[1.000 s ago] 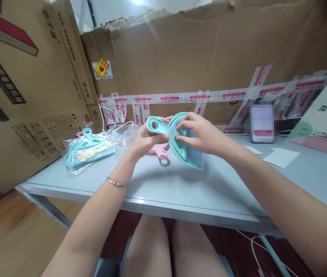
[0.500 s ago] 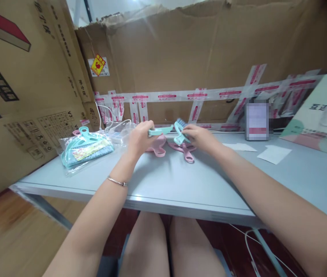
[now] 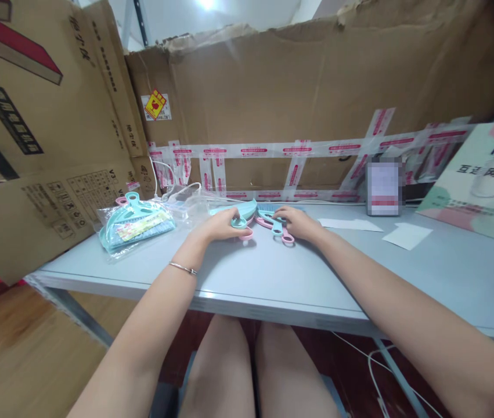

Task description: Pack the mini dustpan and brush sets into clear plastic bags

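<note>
My left hand [image 3: 220, 225] is closed on the handle of a teal mini dustpan [image 3: 238, 207], which lies flat over a pink dustpan [image 3: 245, 234]. Only the pink handle and a bit of its edge show. To the right, my right hand [image 3: 298, 222] has its fingers curled on a teal hand brush [image 3: 277, 226] with blue bristles. That brush rests over a pink brush [image 3: 288, 238], whose ringed handle sticks out below. On the left lies a clear bag [image 3: 136, 223] holding another teal dustpan and brush, with a pink ring showing behind.
Crumpled clear plastic [image 3: 186, 203] and white cables lie behind the bag. A phone [image 3: 383, 188] stands at the back right, near white paper pieces [image 3: 407, 235] and a printed board [image 3: 477, 180]. A large taped cardboard box [image 3: 251, 87] walls off the back; another carton [image 3: 55, 116] stands left.
Both teal pieces have come down from the air onto the pink ones. The dustpan and brush now lie flatter, handles toward me. The view has shifted slightly.
</note>
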The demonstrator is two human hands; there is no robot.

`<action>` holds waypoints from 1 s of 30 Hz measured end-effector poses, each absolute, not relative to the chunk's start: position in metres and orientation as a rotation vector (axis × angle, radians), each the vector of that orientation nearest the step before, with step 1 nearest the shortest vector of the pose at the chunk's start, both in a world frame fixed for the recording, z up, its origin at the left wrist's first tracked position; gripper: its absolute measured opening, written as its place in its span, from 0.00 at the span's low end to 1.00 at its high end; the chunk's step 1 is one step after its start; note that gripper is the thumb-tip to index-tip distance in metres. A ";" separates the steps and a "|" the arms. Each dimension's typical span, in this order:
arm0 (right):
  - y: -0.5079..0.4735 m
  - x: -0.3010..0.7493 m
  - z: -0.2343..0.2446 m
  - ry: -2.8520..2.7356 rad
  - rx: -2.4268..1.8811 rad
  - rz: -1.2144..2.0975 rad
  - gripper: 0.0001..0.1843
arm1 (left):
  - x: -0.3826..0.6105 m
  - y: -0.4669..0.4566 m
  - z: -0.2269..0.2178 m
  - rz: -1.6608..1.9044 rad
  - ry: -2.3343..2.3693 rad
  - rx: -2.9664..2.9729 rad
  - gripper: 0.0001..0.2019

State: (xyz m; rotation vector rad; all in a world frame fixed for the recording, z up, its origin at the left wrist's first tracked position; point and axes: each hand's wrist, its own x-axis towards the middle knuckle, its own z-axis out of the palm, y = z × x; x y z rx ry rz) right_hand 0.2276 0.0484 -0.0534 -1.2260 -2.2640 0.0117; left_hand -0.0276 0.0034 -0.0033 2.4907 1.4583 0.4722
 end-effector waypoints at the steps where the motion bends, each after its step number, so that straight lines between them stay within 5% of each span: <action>1: 0.048 0.227 -0.054 -2.247 -1.219 0.020 0.28 | -0.028 0.003 -0.003 0.460 1.453 2.474 0.30; 11: 0.038 0.226 -0.052 -2.038 -1.134 0.027 0.21 | -0.027 0.004 -0.001 0.556 1.403 2.493 0.27; 20: 0.032 0.224 -0.044 -1.875 -1.110 0.097 0.16 | -0.026 0.002 0.010 0.924 1.593 2.561 0.04; 30: 0.028 0.220 -0.037 -1.589 -1.095 0.280 0.13 | -0.039 0.013 0.012 1.502 1.426 2.537 0.06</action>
